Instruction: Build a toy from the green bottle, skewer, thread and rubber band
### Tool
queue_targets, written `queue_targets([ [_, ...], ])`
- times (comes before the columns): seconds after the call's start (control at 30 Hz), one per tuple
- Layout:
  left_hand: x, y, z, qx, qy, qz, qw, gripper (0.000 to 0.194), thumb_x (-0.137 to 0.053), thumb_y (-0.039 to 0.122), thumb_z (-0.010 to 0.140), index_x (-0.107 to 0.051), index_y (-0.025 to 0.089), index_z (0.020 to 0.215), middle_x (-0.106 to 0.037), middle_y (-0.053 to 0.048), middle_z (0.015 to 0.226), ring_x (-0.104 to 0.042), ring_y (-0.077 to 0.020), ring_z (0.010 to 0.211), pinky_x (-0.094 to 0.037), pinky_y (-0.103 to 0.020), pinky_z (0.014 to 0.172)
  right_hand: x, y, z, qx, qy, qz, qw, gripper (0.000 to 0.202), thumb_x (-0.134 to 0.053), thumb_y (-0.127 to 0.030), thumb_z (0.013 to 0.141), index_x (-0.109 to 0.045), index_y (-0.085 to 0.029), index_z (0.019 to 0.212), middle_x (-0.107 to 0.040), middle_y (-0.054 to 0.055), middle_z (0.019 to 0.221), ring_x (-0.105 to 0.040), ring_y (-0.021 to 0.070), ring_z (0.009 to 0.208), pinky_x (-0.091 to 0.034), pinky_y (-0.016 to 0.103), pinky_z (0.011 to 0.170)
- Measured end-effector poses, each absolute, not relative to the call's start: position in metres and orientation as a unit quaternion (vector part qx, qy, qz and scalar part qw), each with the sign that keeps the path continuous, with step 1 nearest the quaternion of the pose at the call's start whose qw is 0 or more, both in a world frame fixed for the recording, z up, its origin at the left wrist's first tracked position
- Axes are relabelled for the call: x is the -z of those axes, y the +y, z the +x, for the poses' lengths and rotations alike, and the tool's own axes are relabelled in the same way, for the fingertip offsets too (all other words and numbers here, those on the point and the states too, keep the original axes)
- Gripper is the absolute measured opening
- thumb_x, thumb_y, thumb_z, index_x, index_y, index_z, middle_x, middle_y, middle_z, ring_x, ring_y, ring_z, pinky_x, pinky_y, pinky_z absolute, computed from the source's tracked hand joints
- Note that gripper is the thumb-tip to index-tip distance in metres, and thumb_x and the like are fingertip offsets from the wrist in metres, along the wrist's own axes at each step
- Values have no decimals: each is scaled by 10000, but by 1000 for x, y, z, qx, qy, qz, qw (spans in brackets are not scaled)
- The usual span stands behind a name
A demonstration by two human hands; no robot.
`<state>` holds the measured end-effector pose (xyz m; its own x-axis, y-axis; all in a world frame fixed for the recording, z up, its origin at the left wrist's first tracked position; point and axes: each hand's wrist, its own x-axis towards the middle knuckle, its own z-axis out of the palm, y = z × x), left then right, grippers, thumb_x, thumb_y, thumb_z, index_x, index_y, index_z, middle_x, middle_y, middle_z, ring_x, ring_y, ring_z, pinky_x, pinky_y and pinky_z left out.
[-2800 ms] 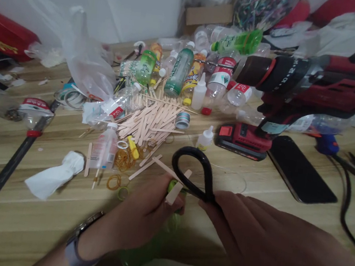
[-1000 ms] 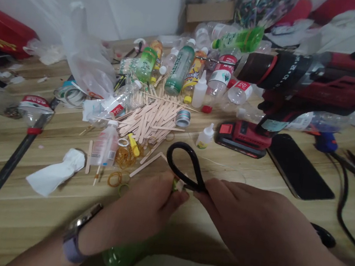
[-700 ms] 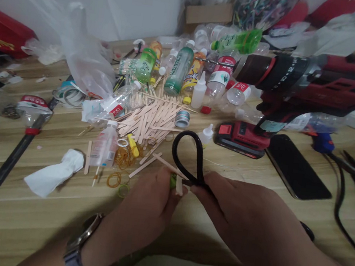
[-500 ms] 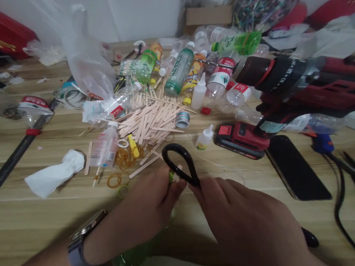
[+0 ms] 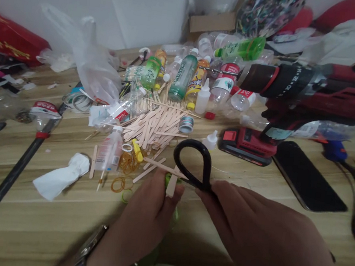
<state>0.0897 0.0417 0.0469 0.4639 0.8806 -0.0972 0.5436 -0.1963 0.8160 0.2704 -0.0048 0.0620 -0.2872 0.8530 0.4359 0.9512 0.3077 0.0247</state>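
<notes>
My left hand [image 5: 154, 210], with a watch on its wrist, is closed around the upper part of a green plastic bottle [image 5: 149, 258], mostly hidden below the hand. At its thumb a short pale wooden stick [image 5: 171, 186] stands up, and another wooden stick [image 5: 160, 165] lies across behind it. My right hand [image 5: 250, 225] is closed on a tool with a thick black loop handle [image 5: 207, 165]; the loop points away from me and the rest is covered by the hand, so its kind is unclear. The loop is close beside the sticks.
A red and black drill [image 5: 288, 86] stands at right, its bit pointing left, beside a phone [image 5: 311, 176]. Ahead lie a heap of craft sticks [image 5: 157, 124], several bottles [image 5: 184, 75] and rubber bands [image 5: 127, 163]. A dark pole [image 5: 3, 188] runs along the left.
My right hand and the black loop have turned slightly, so the loop stands more upright. The wooden sticks at my left hand now show more clearly. The camera view has shifted a little.
</notes>
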Motion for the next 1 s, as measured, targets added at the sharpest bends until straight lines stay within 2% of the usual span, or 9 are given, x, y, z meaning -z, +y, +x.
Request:
queue_targets([
  [0.2,-43,43,85,-184,451,756,437,345,-350,410,1020,-579,184,1143,-667,-108,1029,-629,-257,976,-520,-412,858,-74,-7,276,72,-827,-538,145,273,-483,2,713,-522,-250,810,-572,-36,582,-579,197,442,-261,333,448],
  [0.4,-40,43,84,-179,441,751,457,399,-380,419,1013,-529,178,1294,-653,-143,1267,-589,-281,1209,-484,-468,1012,-83,-6,276,62,-842,-517,142,328,-465,-1,612,-532,-255,809,-604,-36,598,-570,193,447,-282,325,447],
  [0.53,-42,43,83,-176,437,754,459,373,-375,421,1016,-541,191,1258,-658,-138,1265,-593,-273,1207,-476,-465,1036,-88,-4,277,70,-844,-511,146,326,-451,-13,566,-509,-261,770,-590,-42,566,-549,180,418,-285,314,431],
  [0.7,-40,43,82,-167,441,766,437,318,-374,398,1009,-573,191,1147,-691,-129,1134,-638,-278,1096,-528,-457,938,-93,-1,278,92,-845,-509,139,302,-443,-33,532,-503,-261,722,-579,-31,534,-546,186,395,-272,312,408],
  [0.83,-38,43,79,-176,432,778,421,255,-374,355,1005,-586,215,988,-692,-76,954,-662,-249,912,-558,-392,793,-94,3,278,86,-854,-491,147,299,-433,-39,496,-500,-261,685,-570,-36,502,-542,184,365,-258,314,389],
  [1.0,-37,42,72,-179,418,787,416,175,-418,206,954,-571,235,874,-669,-19,847,-652,-207,801,-540,-306,687,-91,4,276,88,-855,-485,163,288,-457,-47,466,-492,-258,659,-559,-45,475,-527,170,341,-242,314,385],
])
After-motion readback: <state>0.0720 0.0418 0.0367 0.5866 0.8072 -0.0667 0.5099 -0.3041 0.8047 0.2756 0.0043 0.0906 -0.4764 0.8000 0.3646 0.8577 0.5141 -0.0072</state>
